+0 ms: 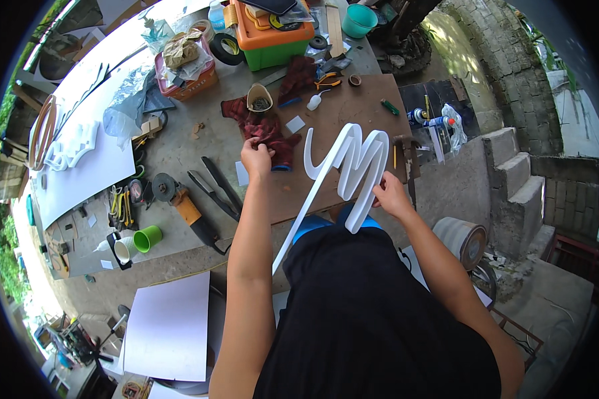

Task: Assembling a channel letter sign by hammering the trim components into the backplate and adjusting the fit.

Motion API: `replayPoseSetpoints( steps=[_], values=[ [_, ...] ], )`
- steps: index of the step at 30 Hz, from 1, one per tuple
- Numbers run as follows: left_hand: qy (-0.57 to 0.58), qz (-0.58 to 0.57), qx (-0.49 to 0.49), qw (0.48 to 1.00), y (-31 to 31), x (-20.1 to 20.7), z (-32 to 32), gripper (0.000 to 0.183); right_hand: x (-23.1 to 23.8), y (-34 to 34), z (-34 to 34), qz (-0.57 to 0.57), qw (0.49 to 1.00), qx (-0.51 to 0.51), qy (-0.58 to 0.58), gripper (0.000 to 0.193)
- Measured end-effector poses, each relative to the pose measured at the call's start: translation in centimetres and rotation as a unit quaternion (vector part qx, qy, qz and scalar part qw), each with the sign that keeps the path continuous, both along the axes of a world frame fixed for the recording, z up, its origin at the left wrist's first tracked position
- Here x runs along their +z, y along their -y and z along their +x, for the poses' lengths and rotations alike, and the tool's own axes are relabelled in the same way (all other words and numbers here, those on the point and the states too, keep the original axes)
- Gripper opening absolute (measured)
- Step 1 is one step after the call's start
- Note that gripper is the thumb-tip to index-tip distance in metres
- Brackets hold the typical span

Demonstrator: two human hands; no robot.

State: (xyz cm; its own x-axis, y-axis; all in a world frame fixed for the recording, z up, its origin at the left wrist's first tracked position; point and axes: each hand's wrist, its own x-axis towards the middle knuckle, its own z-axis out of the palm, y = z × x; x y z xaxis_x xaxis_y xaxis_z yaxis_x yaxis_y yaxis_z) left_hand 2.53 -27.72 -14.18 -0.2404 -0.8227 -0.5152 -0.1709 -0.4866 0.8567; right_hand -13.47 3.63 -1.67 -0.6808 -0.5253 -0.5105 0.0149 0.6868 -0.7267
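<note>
A white letter-shaped strip piece (pixel 356 159), with wavy loops and a long straight tail, is held up in front of my body. My right hand (pixel 393 194) grips its right edge near the lower loop. My left hand (pixel 257 157) is over the table, its fingers curled together beside a dark red work glove (pixel 269 130). Whatever those fingers may hold is too small to make out. On the glove stands a small tub (pixel 259 100) of dark bits. Small white card squares (pixel 295 124) lie near my left hand.
An angle grinder (pixel 186 207), black snips (pixel 213 189) and a green cup (pixel 147 238) lie left. An orange and green toolbox (pixel 273 40) stands at the back. Orange-handled pliers (pixel 327 81), a small white bottle (pixel 318 100) and a hammer (pixel 406 149) lie right. Concrete steps (pixel 512 166) rise beyond.
</note>
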Motion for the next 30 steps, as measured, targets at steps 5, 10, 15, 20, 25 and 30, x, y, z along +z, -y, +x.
replayPoseSetpoints(
  steps=[5, 10, 15, 20, 25, 30],
  values=[
    [-0.031, -0.042, 0.032, 0.998, 4.8, 3.2, 3.0, 0.035, -0.4, 0.3, 0.2, 0.011, 1.000, -0.008, -0.004, 0.019],
    [0.215, -0.153, -0.055, 0.963, 4.5, 4.9, 6.0, 0.048, -1.3, 3.0, 1.4, 0.036, 0.999, 0.036, 0.002, 0.017],
    [0.146, -0.125, -0.215, 0.958, -3.1, 7.2, 9.8, 0.044, -4.5, 4.1, 1.3, 0.060, 0.995, 0.084, -0.005, 0.016],
    [0.182, -0.132, -0.258, 0.939, -12.9, 6.8, 14.8, 0.036, -6.6, 5.8, 0.5, 0.126, 0.977, 0.157, -0.063, 0.021],
    [0.190, -0.153, -0.254, 0.936, -18.3, 8.9, 15.9, 0.033, -7.3, 6.5, -0.3, 0.151, 0.969, 0.188, -0.054, 0.023],
    [0.236, -0.142, -0.211, 0.938, -21.7, 6.4, 18.2, 0.034, -5.1, 8.4, 0.3, 0.178, 0.964, 0.196, -0.002, 0.016]
  ],
)
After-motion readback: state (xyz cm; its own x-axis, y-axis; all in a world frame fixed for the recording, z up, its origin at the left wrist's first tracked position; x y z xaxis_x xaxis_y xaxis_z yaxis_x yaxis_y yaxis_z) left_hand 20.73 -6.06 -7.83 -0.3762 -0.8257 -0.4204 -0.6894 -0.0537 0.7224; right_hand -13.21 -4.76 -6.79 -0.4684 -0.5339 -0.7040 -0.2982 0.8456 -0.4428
